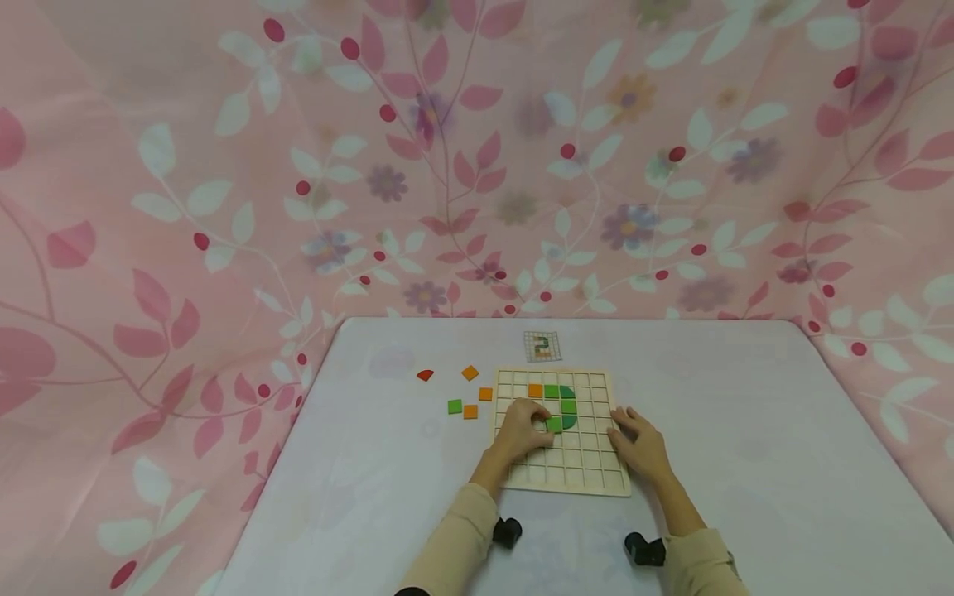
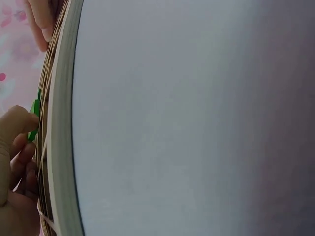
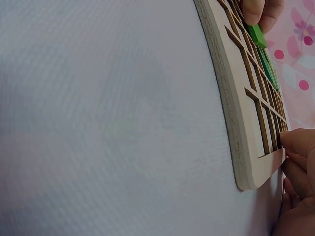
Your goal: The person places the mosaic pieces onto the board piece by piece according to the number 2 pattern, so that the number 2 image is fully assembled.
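On the table lies a pale wooden grid board (image 1: 596, 457). My left hand (image 1: 519, 429) reaches over it, pinching a green square tile (image 1: 554, 425) between thumb and finger, low at the grid. Beside that tile, a curved row holds an orange square (image 1: 535, 391), a green square (image 1: 551, 391), a dark green rounded piece (image 1: 567, 391), another green square (image 1: 569, 406) and a second rounded piece (image 1: 570, 422). At the board's right edge, my right hand (image 1: 644, 449) rests with its fingertips touching the rim. The right wrist view shows its thumb (image 3: 298, 141) at the board's corner.
Left of the board lie a red wedge piece (image 1: 425, 375), orange squares (image 1: 469, 372) and a loose green square (image 1: 455, 406). Behind the board is a small gridded card (image 1: 542, 346) with a coloured figure. Black devices (image 1: 508, 532) sit by both wrists.
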Available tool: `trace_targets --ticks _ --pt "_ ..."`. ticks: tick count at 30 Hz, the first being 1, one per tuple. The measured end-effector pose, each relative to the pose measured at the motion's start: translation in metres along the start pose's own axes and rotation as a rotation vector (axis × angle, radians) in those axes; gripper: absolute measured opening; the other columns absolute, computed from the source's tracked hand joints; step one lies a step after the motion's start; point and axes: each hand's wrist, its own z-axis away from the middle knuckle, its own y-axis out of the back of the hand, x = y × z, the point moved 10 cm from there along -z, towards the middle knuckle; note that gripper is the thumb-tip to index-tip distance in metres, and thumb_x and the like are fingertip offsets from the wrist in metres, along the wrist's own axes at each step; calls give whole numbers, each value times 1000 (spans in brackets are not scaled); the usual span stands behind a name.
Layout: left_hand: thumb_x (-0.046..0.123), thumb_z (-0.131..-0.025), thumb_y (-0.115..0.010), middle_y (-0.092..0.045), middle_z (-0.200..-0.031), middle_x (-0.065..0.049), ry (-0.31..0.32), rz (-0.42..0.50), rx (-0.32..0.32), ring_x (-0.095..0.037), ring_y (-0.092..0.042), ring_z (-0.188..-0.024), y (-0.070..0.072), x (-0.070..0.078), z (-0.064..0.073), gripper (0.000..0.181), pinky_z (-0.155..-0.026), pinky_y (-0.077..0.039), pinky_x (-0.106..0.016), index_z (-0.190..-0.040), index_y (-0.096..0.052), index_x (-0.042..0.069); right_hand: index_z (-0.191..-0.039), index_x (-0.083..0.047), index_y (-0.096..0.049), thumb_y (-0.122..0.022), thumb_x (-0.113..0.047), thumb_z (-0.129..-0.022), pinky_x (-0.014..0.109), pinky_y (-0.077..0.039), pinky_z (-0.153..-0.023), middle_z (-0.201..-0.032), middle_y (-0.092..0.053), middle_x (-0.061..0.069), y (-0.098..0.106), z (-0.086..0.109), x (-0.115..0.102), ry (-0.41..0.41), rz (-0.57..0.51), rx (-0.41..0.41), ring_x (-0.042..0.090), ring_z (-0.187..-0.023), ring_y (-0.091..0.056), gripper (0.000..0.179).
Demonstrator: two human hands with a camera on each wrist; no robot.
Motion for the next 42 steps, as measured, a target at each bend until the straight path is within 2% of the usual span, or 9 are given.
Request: trace_targets --ticks 7,11,17,21,26,31,37,40,42 --pt "7 -72 -73 -69 -95 -6 57 6 -95 -19 -57 -93 -3 -6 -7 22 -85 -44 -27 -94 -74 4 -126 8 -53 -59 -11 -89 57 -26 -105 -137 -42 28 1 1 -1 16 7 16 46 -131 -32 42" --pt "8 -75 -75 -68 -91 -6 52 0 -107 -18 -59 -89 -1 -6 -11 19 -82 -46 -26 -93 -74 4 -127 8 -53 -59 -12 -89 57 -25 -105 -137 -42 28 1 1 0 16 4 14 46 -131 -32 42" --pt "10 -74 -79 -70 -90 -6 67 -5 -36 -19 -60 -89 0 -5 -11 19 -81 -47 -25 -91 -75 3 -127 8 -53 -58 -11 -90 57 -25 -105 -137 -42 28 2 0 -1 23 7 12 47 -131 -32 42" --pt "10 -72 -80 -69 -93 -9 88 106 48 -22 -60 -88 8 -5 -2 27 -78 -49 -26 -95 -73 -1 -127 8 -53 -59 -12 -89 58 -25 -105 -138 -41 29 1 1 -1 21 3 5 47 -131 -31 43" --pt "8 -72 -80 -68 -91 -15 78 213 210 -26 -63 -79 43 -21 11 32 -69 -52 -26 -99 -70 -5 -126 9 -53 -59 -11 -89 59 -26 -104 -136 -41 30 1 1 -4 30 -4 12 48 -130 -31 43" --pt "5 -71 -80 -69 -89 -18 84 186 442 -30 -63 -77 100 -62 32 30 -66 -52 -30 -96 -69 -7 -126 9 -53 -58 -10 -90 57 -25 -106 -136 -43 28 2 -1 -5 36 -4 16 46 -132 -30 42" --pt "4 -70 -81 -66 -93 -20 216 145 659 -32 -58 -85 155 -118 61 33 -71 -46 -32 -99 -69 -6 -125 10 -53 -59 -9 -89 57 -25 -105 -135 -43 29 2 0 -4 38 -8 24 47 -131 -31 41" --pt "2 -69 -80 -64 -99 -21 289 147 726 -33 -57 -90 170 -136 70 36 -76 -46 -38 -102 -68 -7 -125 10 -53 -59 -9 -89 57 -25 -105 -136 -42 30 0 0 -3 35 -10 18 47 -131 -31 42" --pt "1 -69 -80 -63 -104 -21 330 151 738 -34 -56 -96 176 -145 71 39 -80 -46 -42 -104 -67 -8 -126 9 -53 -59 -9 -89 57 -25 -105 -136 -42 29 1 -1 -4 35 -9 17 46 -131 -31 42"
